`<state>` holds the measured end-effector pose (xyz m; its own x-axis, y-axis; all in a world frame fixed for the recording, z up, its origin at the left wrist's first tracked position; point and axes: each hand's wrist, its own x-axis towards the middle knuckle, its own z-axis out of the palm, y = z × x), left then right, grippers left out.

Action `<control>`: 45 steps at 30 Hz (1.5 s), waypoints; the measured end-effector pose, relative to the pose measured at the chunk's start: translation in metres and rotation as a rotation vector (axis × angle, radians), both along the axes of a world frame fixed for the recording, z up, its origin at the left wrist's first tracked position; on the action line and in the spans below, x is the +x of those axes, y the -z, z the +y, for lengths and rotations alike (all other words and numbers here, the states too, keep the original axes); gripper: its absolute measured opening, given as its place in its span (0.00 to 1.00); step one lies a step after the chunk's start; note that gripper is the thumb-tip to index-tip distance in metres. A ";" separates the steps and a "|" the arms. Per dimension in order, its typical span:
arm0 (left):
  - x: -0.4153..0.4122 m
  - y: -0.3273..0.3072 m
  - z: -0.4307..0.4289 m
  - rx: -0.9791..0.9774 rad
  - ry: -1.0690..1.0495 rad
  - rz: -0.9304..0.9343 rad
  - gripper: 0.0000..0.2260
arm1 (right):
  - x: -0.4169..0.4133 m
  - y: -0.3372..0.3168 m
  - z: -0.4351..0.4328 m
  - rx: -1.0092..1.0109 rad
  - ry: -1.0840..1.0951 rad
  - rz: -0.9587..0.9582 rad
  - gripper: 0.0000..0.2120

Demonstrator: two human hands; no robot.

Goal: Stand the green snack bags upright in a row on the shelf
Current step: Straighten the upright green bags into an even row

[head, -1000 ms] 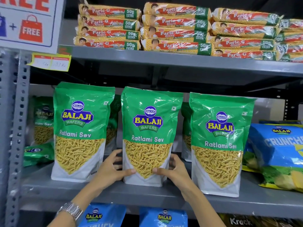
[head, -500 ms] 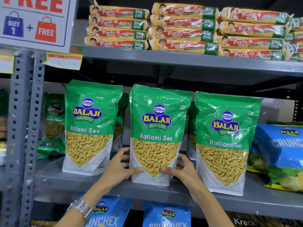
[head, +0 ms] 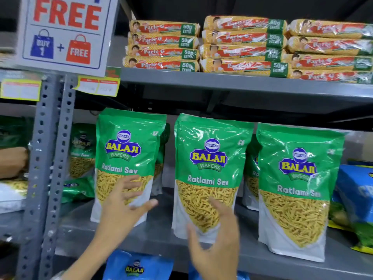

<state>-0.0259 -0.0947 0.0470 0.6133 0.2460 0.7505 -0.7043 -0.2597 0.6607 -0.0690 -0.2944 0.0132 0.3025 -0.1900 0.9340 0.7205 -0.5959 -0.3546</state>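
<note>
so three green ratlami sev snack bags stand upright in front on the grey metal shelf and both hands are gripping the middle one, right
Not quite. The three green Ratlami Sev snack bags do stand upright on the grey metal shelf, but in the head view the left hand and right hand are open, gripping nothing.

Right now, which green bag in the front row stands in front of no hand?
The rightmost green bag, beside the blue packet; hands overlap the other two.
</note>
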 end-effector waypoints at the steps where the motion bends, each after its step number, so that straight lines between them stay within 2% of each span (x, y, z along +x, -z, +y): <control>1: 0.000 -0.001 0.019 -0.088 -0.037 -0.050 0.28 | 0.001 0.002 0.021 -0.087 -0.069 0.031 0.31; 2: 0.002 -0.001 0.036 -0.151 -0.072 -0.077 0.29 | 0.005 0.001 0.040 -0.148 -0.141 0.109 0.33; 4: 0.011 0.005 0.071 -0.176 -0.162 -0.032 0.41 | 0.017 -0.004 0.076 -0.169 -0.275 0.328 0.38; 7: 0.029 0.018 0.104 -0.091 -0.177 0.138 0.58 | 0.045 -0.014 0.110 -0.014 -0.402 0.578 0.47; 12: 0.049 0.023 0.121 0.056 0.020 0.415 0.66 | 0.075 -0.021 0.126 0.051 -0.421 0.800 0.54; 16: 0.052 0.024 0.120 0.108 0.079 0.478 0.60 | 0.081 -0.018 0.123 0.061 -0.466 0.797 0.47; 20: 0.049 0.024 0.119 0.070 0.080 0.465 0.59 | 0.079 -0.017 0.117 0.074 -0.494 0.789 0.29; 22: 0.047 0.023 0.117 0.058 0.087 0.448 0.57 | 0.079 -0.015 0.114 0.099 -0.504 0.773 0.26; 25: 0.047 0.024 0.112 0.071 0.083 0.434 0.50 | 0.080 -0.013 0.111 0.124 -0.506 0.754 0.26; 29: 0.044 0.024 0.110 0.067 0.080 0.427 0.47 | 0.078 -0.013 0.108 0.139 -0.500 0.745 0.26; 34: 0.041 0.021 0.112 0.108 0.020 0.454 0.53 | 0.079 -0.014 0.109 0.141 -0.481 0.757 0.28; 40: 0.040 0.022 0.112 0.112 0.003 0.454 0.55 | 0.082 -0.011 0.110 0.148 -0.496 0.764 0.28; 45: 0.040 0.023 0.111 0.090 0.028 0.443 0.57 | 0.084 -0.007 0.111 0.142 -0.491 0.765 0.35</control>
<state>0.0145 0.0166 0.0238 0.8859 0.1704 0.4314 -0.3658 -0.3153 0.8757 0.0153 -0.1835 0.0198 0.9054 0.0259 0.4238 0.4201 -0.1995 -0.8853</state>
